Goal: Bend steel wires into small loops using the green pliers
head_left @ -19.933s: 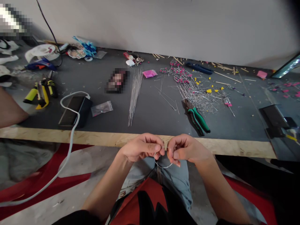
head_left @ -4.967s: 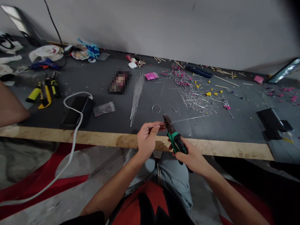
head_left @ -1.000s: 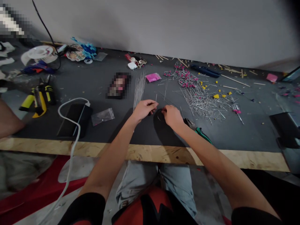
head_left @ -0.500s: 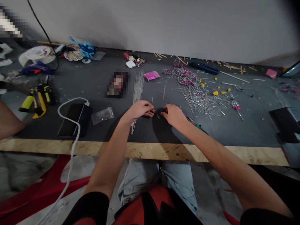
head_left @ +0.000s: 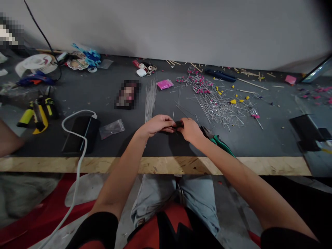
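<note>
Left hand [head_left: 158, 123] pinches thin wire [head_left: 173, 115] upright, likely for control; right hand [head_left: 191, 129] curled close, can't tell grip. Pliers [head_left: 217, 140] on tabletop [head_left: 261, 141] beside right forearm, handy.

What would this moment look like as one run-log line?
left hand: pinching thin wire | right hand: close beside left, grip unclear | things: green-handled pliers near right wrist | rest: wire bundle, pink packet

Tabletop [head_left: 259, 138] matt, smooth-looking; front edge [head_left: 233, 165] raw wood, blotchy grain. Wire bundle [head_left: 150, 98] thin bare metal, slight sheen. Small bag [head_left: 112, 129] clear plastic, glossy, crinkled. Jeans [head_left: 199, 197] faded cloth, matt w/ creases.
</note>
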The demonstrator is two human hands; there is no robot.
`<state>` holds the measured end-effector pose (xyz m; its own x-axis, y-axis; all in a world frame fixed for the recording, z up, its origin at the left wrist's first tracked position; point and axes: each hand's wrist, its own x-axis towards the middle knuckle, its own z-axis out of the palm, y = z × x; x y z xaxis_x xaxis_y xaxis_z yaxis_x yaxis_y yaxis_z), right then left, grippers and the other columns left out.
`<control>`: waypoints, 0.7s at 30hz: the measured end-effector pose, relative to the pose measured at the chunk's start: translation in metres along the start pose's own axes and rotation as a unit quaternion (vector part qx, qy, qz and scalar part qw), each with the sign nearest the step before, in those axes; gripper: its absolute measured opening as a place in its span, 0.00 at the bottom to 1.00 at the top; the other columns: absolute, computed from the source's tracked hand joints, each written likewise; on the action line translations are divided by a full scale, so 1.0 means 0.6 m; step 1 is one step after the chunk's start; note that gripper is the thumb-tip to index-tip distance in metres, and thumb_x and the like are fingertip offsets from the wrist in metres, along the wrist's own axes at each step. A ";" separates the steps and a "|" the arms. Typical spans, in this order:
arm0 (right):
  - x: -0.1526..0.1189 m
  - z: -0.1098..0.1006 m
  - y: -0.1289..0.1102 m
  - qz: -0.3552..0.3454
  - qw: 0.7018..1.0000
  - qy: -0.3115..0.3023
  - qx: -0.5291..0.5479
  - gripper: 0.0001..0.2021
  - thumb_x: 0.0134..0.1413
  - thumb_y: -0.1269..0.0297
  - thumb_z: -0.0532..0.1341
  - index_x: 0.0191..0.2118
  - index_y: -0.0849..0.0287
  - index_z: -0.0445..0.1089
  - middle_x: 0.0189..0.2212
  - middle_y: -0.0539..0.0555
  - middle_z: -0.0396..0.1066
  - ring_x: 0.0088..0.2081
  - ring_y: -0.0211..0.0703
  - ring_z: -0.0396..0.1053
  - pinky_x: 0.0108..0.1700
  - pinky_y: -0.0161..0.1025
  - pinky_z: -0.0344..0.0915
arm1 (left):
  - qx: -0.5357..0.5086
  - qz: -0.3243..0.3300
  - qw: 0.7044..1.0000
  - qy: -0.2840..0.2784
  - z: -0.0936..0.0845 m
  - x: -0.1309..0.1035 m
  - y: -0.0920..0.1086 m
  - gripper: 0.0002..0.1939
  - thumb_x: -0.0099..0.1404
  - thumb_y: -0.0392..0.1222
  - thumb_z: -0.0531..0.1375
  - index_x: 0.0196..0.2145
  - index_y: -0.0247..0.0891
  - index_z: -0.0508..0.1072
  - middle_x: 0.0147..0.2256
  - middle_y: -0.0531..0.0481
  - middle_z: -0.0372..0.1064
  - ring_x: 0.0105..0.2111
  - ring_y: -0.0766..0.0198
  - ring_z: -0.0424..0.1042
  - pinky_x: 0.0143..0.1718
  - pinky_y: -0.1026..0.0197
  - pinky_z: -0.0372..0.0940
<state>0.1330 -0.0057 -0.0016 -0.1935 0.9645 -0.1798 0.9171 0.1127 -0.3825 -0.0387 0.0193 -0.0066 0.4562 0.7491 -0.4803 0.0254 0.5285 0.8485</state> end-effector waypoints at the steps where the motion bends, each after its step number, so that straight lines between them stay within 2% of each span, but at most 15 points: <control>1: 0.001 0.001 0.002 0.003 1.000 0.002 0.002 0.15 0.52 0.65 0.61 0.46 0.61 0.66 0.41 0.60 0.69 0.43 0.49 0.68 0.43 0.40 0.62 | -0.008 0.001 1.000 -0.005 0.001 -0.001 0.000 0.08 0.53 0.38 0.66 0.28 0.31 0.73 0.32 0.45 0.74 0.31 0.66 0.74 0.36 0.65 0.70; 7: -0.002 0.003 0.018 0.003 0.999 0.019 0.032 0.13 0.54 0.64 0.59 0.45 0.60 0.68 0.43 0.60 0.67 0.41 0.44 0.68 0.43 0.38 0.61 | -0.048 0.018 0.999 -0.012 0.007 0.002 -0.006 0.06 0.55 0.36 0.65 0.29 0.31 0.72 0.35 0.44 0.73 0.32 0.68 0.74 0.40 0.65 0.68; 13: -0.009 0.000 0.030 0.016 0.996 0.052 0.068 0.15 0.53 0.60 0.59 0.45 0.61 0.68 0.41 0.60 0.68 0.40 0.44 0.68 0.43 0.38 0.61 | -0.032 0.039 0.998 -0.021 0.016 0.005 -0.006 0.06 0.57 0.36 0.63 0.32 0.30 0.73 0.37 0.43 0.73 0.32 0.71 0.73 0.43 0.63 0.67; 17: -0.010 -0.004 0.036 -0.002 0.992 0.072 0.104 0.13 0.54 0.56 0.58 0.39 0.59 0.71 0.35 0.56 0.71 0.37 0.42 0.68 0.40 0.36 0.61 | -0.044 0.062 0.997 -0.017 0.021 0.001 -0.002 0.07 0.56 0.37 0.64 0.32 0.31 0.74 0.36 0.45 0.73 0.32 0.70 0.73 0.41 0.63 0.68; 21: -0.008 -0.007 0.047 0.007 0.975 0.079 0.206 0.14 0.53 0.52 0.57 0.34 0.58 0.73 0.23 0.49 0.70 0.27 0.37 0.65 0.29 0.33 0.58 | -0.030 0.081 0.996 -0.029 0.022 0.001 -0.002 0.08 0.57 0.39 0.64 0.34 0.32 0.74 0.33 0.46 0.73 0.31 0.70 0.73 0.38 0.64 0.68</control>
<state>0.1613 -0.0058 -0.0079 -0.0957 0.9938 -0.0572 0.6945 0.0255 -0.7190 -0.0265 0.0139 -0.0050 0.5007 0.8034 -0.3223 -0.1056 0.4262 0.8984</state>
